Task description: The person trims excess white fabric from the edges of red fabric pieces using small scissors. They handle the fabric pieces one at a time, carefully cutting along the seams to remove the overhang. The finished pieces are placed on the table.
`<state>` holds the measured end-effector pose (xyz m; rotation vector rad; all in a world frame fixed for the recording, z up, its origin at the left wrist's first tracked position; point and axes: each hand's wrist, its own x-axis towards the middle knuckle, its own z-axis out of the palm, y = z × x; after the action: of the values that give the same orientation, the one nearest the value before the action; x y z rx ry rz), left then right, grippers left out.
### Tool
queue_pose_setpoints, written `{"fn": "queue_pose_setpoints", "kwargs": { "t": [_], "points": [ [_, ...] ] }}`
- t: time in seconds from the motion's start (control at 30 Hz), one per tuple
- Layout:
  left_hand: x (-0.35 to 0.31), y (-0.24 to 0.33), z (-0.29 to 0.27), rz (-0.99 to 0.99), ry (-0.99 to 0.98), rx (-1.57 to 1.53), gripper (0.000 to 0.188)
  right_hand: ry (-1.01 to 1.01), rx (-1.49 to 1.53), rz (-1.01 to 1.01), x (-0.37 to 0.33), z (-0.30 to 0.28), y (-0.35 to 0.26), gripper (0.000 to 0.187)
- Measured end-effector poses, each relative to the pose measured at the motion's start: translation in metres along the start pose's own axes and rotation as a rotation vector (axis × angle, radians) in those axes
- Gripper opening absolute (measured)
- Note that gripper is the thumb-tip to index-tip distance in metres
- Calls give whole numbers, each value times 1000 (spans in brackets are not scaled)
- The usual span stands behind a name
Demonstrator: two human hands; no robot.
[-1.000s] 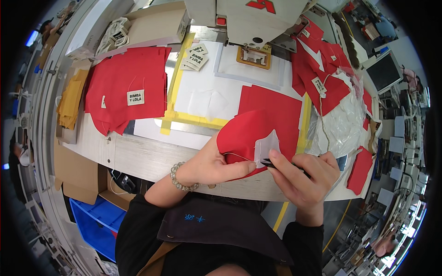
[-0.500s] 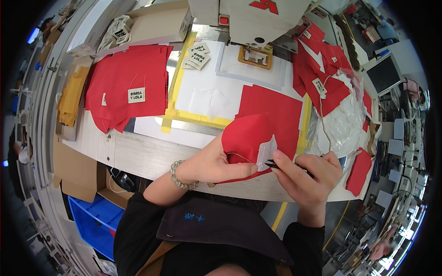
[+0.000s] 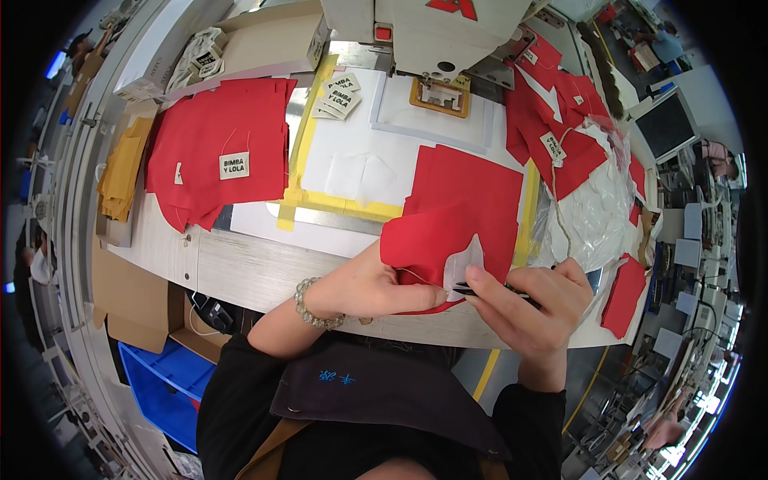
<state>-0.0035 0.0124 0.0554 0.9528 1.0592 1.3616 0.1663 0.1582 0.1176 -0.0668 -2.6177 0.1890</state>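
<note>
A red fabric piece [image 3: 424, 238] is folded back in my left hand [image 3: 364, 282], whose thumb lies along its near edge. On the turned-up face is a white pointed backing patch [image 3: 466, 260]. A loose thread [image 3: 418, 275] runs close to the left thumb. Pinched in my right hand [image 3: 540, 308] are black tweezers [image 3: 462, 290], with their tips at the lower part of the patch. Beneath the held piece lies a stack of red fabric pieces [image 3: 480, 180].
A sewing machine head [image 3: 448, 40] stands at the back, above a brass-coloured frame [image 3: 440, 98]. Red pieces with a white label [image 3: 234, 165] are piled at left, near an open carton [image 3: 268, 40]. Loose labels [image 3: 338, 100] lie mid-table. Clear plastic and white scraps [image 3: 592, 216] are at right.
The tweezers' tips, apart before, now look closer together at the patch. My right hand has shifted very slightly left; the left hand keeps its hold on the fabric. The whole view has shifted a little.
</note>
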Motion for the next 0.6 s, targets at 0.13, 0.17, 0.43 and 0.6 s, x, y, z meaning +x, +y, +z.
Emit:
{"fn": "queue_pose_setpoints", "kwargs": {
  "t": [0.13, 0.17, 0.43, 0.6],
  "points": [
    [2, 3, 0, -82, -20, -18, 37, 44, -19, -62, 0, 3, 4, 42],
    [3, 9, 2, -130, -7, -82, 39, 27, -25, -63, -1, 2, 3, 42],
    [6, 17, 6, -222, 19, -123, 51, 28, -100, -116, -4, 4, 3, 38],
    [7, 3, 5, -80, 20, -57, 50, 27, -90, -120, -3, 5, 3, 36]
  ]
}}
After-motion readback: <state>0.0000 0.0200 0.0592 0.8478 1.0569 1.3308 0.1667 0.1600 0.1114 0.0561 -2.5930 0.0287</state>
